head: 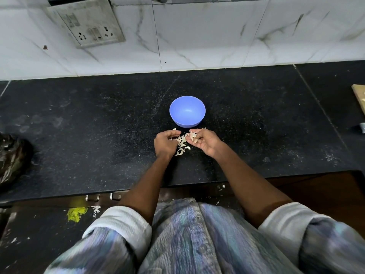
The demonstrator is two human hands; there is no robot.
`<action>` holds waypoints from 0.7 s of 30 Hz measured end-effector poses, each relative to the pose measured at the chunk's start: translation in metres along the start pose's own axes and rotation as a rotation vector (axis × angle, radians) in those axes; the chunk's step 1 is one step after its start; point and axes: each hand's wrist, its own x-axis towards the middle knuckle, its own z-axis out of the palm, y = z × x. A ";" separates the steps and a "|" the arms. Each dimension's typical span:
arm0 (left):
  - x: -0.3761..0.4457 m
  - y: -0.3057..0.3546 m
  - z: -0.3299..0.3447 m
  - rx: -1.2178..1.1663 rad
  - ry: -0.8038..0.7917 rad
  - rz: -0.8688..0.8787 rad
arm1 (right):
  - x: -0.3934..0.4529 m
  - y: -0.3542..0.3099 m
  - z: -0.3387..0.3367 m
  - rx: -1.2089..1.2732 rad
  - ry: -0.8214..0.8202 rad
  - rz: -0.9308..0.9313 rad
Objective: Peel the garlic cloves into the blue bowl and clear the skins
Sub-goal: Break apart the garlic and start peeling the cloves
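Observation:
A blue bowl (187,111) stands on the black counter, and I see nothing inside it. Just in front of it lies a small heap of pale garlic skins (182,147). My left hand (166,142) is curled at the left side of the heap, fingers bent over some skins. My right hand (205,142) sits palm-up at the right side, its fingers curled round a bunch of skins (192,135). Both hands are close to the bowl's near wall without touching it. I cannot make out any whole clove.
A dark plastic bag (11,157) lies at the counter's left edge. A wooden board (359,95) pokes in at the far right. The tiled wall with a socket plate (88,22) runs behind. The counter's front edge (98,191) is near my body.

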 end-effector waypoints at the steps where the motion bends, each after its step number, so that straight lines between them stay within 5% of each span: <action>1: -0.002 0.002 0.000 0.042 0.005 0.034 | 0.000 0.000 0.000 0.020 -0.004 0.009; 5: -0.008 0.007 0.005 0.149 0.003 0.269 | -0.002 0.001 0.001 0.054 -0.027 0.027; 11: -0.014 0.009 0.019 0.177 -0.154 0.196 | -0.003 0.004 0.003 0.043 -0.048 0.043; 21: -0.018 0.005 0.026 0.217 -0.123 0.199 | -0.014 0.004 0.001 0.066 -0.049 0.061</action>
